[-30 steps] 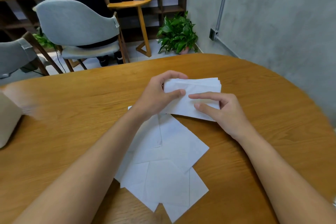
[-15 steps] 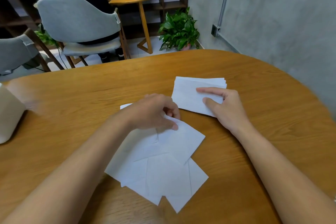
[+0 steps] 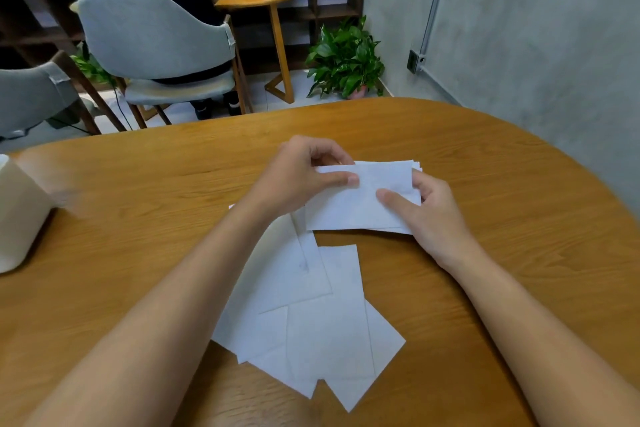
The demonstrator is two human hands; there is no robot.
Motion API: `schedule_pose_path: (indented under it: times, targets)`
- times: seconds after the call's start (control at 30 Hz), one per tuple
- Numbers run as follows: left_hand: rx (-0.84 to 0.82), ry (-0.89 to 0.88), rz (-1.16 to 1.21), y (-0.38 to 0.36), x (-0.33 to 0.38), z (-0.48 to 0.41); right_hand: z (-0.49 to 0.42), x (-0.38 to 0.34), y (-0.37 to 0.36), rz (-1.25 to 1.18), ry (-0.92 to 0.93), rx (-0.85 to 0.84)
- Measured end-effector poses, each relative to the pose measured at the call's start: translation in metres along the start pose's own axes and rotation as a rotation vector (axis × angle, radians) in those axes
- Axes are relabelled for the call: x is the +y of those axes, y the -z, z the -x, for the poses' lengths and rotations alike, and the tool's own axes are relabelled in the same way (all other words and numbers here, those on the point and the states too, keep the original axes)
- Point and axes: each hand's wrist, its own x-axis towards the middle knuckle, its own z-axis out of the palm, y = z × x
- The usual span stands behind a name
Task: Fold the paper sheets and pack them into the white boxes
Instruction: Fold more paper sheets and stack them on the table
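Note:
A stack of folded white paper sheets [image 3: 356, 208] lies on the wooden table [image 3: 138, 218] in the middle. My left hand [image 3: 301, 173] pinches the stack's upper left edge between thumb and fingers. My right hand [image 3: 429, 211] grips the stack's right end, thumb on top and fingers behind. Several loose unfolded white sheets [image 3: 311, 315] lie overlapping on the table just below, between my forearms. A white box [image 3: 17, 215] stands at the table's left edge, partly cut off by the frame.
Beyond the table's far edge stand two grey chairs [image 3: 156, 42], a person in dark clothes behind one, a small round side table [image 3: 263, 0] and a potted plant [image 3: 346, 59]. A grey wall runs along the right.
My left hand has left the loose sheets and moved up onto the folded stack. My right hand has shifted from lying flat on the stack to gripping its right end.

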Motion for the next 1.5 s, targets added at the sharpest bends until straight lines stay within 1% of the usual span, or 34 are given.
schedule_pose_path:
  times: [0.07, 0.1, 0.13, 0.17, 0.23, 0.27, 0.3, 0.33, 0.47, 0.57, 0.6, 0.67, 0.73, 0.8, 0.83, 0.93, 0.97, 1.0, 1.07, 1.13, 1.2, 1.23, 1.3, 1.37, 1.4, 1.43, 1.5]
  targets:
    - [0.112, -0.146, -0.119, -0.006, -0.004, 0.005, -0.002, 0.002, 0.004, 0.154, 0.067, 0.032]
    - [0.129, -0.219, -0.187, -0.007, -0.004, 0.01, -0.002, 0.003, 0.006, 0.23, 0.099, 0.069]
    - [0.072, -0.258, -0.225, -0.006, -0.004, 0.016, -0.002, 0.002, 0.008, 0.278, 0.117, 0.111]
    - [-0.054, -0.248, -0.231, -0.004, -0.004, 0.021, -0.003, 0.003, 0.01, 0.303, 0.125, 0.143]
    - [-0.376, -0.13, -0.204, 0.0, -0.003, 0.032, -0.003, 0.005, 0.012, 0.322, 0.122, 0.168]
    - [-0.489, -0.092, -0.205, 0.0, -0.003, 0.036, -0.003, 0.006, 0.012, 0.331, 0.121, 0.175]
    - [-0.554, -0.083, -0.22, 0.0, -0.004, 0.039, -0.003, 0.006, 0.011, 0.342, 0.124, 0.178]
    - [-0.58, -0.076, -0.216, 0.0, -0.005, 0.041, -0.003, 0.005, 0.011, 0.352, 0.13, 0.177]
    - [-0.577, -0.015, -0.142, -0.003, -0.005, 0.042, -0.004, 0.009, 0.011, 0.344, 0.127, 0.127]
    - [-0.557, -0.017, -0.214, 0.001, 0.001, 0.04, -0.005, 0.009, 0.011, 0.314, 0.068, 0.112]
    - [-0.549, -0.024, -0.206, 0.003, 0.004, 0.039, -0.005, 0.007, 0.01, 0.296, 0.053, 0.11]
    - [-0.485, -0.016, -0.086, 0.008, 0.008, 0.035, -0.006, 0.003, 0.008, 0.187, -0.003, 0.119]
    - [-0.331, 0.017, 0.116, 0.009, 0.008, 0.031, -0.004, -0.004, 0.007, 0.005, -0.09, 0.122]
    - [-0.155, 0.056, 0.26, 0.006, 0.004, 0.026, -0.004, -0.004, 0.009, -0.069, -0.138, 0.102]
    - [-0.076, 0.073, 0.299, 0.002, 0.002, 0.023, -0.004, -0.003, 0.009, -0.095, -0.143, 0.082]
    - [0.136, 0.143, 0.362, -0.012, -0.004, 0.013, -0.003, -0.003, 0.009, -0.321, -0.134, -0.019]
    - [0.185, 0.166, 0.369, -0.016, -0.006, 0.01, -0.003, -0.003, 0.008, -0.347, -0.131, -0.016]
    - [0.216, 0.178, 0.364, -0.02, -0.009, 0.007, -0.003, -0.003, 0.008, -0.324, -0.121, 0.015]
    - [0.248, 0.178, 0.323, -0.026, -0.014, 0.003, -0.003, -0.002, 0.007, -0.156, -0.074, 0.096]
    - [0.241, 0.152, 0.228, -0.028, -0.016, 0.002, -0.003, 0.0, 0.008, 0.027, -0.027, 0.121]
    - [0.197, 0.06, 0.042, -0.018, -0.017, 0.007, -0.004, 0.001, 0.01, 0.174, 0.036, 0.167]
    - [0.142, 0.017, -0.065, -0.009, -0.019, 0.011, -0.004, 0.002, 0.01, 0.223, 0.051, 0.194]
    - [-0.082, 0.013, -0.239, 0.016, -0.026, 0.019, -0.004, 0.001, 0.011, 0.224, 0.041, 0.21]
    - [-0.32, 0.072, -0.352, 0.039, -0.033, 0.028, -0.002, -0.001, 0.008, 0.241, 0.057, 0.156]
    - [-0.385, 0.089, -0.387, 0.047, -0.035, 0.033, -0.001, -0.001, 0.006, 0.265, 0.075, 0.119]
    - [-0.41, 0.095, -0.41, 0.054, -0.037, 0.038, -0.001, -0.001, 0.004, 0.292, 0.093, 0.083]
    - [-0.397, 0.083, -0.432, 0.06, -0.037, 0.046, -0.001, 0.003, 0.001, 0.306, 0.097, 0.025]
